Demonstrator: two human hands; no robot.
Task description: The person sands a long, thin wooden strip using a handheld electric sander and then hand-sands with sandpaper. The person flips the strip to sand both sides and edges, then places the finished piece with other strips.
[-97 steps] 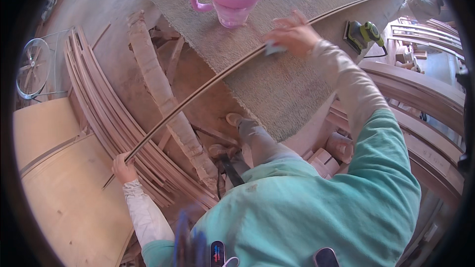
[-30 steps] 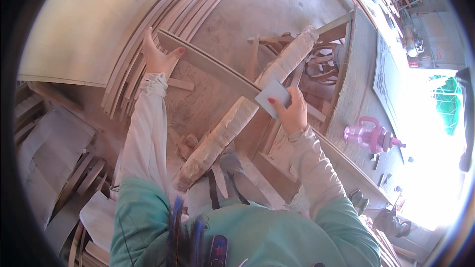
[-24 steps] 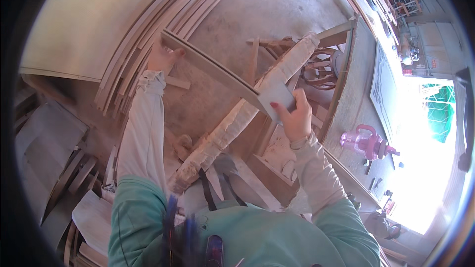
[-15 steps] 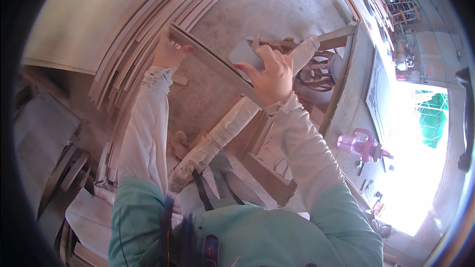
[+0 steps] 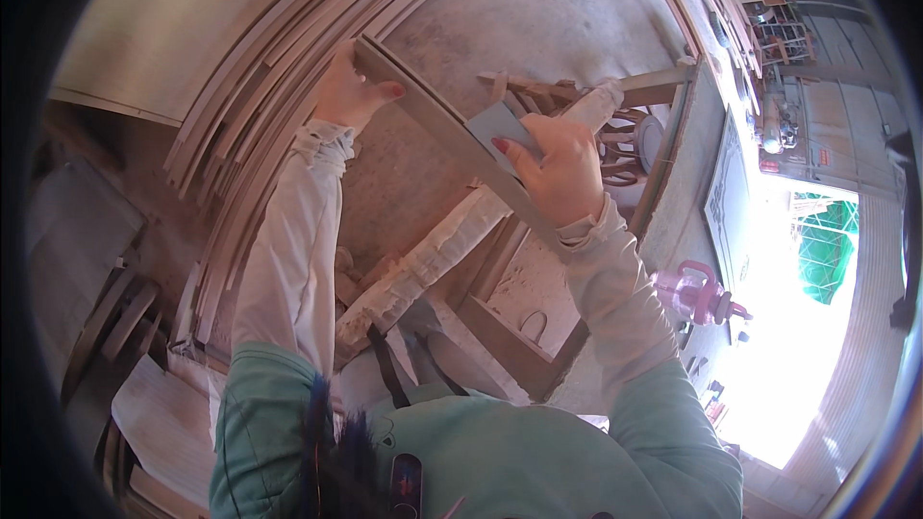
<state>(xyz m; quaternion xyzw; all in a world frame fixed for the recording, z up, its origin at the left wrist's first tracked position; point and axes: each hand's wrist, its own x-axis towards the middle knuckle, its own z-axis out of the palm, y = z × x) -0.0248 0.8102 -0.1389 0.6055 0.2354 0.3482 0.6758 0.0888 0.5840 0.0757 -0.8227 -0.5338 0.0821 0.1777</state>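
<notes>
A long, narrow wooden board [image 5: 437,120] slants across the middle from upper left to lower right. My left hand [image 5: 348,91] is closed round its upper left end, the thumb along the near face. In my right hand [image 5: 560,168] is a flat grey pad [image 5: 502,131], pinched between thumb and fingers and held against the board's far edge. Whether it is a sanding pad I cannot tell. Below the board runs a beam wrapped in pale padding [image 5: 423,255]; the board crosses over it.
Long wooden strips [image 5: 260,86] are stacked at the left. A workbench [image 5: 687,173] at the right carries a pink-handled clear jug [image 5: 690,293] and a carved panel [image 5: 728,207]. Round-seated wooden chair parts [image 5: 630,144] lie beyond my right hand. A wooden frame [image 5: 500,322] is below.
Both hands and the board sit slightly farther right in view. My right hand, with the grey pad, has also shifted a little lower. Both grips look the same.
</notes>
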